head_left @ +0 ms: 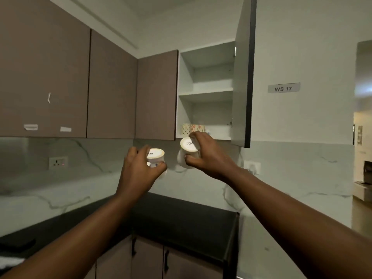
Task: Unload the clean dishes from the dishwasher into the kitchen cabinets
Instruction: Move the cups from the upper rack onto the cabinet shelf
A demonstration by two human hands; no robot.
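I have both forearms stretched out over the black countertop (181,222), which wraps the corner below. My left hand (138,172) has its fingers and thumb curled round a white cup (155,158) held upside down, its base with printed lettering facing me. My right hand (203,156) grips a 2nd white cup (188,147) the same way, base toward me, raised a little higher and just under the bottom front edge of the open cabinet (205,93). The 2 cups are near each other but apart. Beyond them, on the cabinet's lowest shelf near its left front corner, stand patterned mugs (192,128). The cabinet door (242,81) is swung out to the right. A wall label (283,88) reads WS 17.
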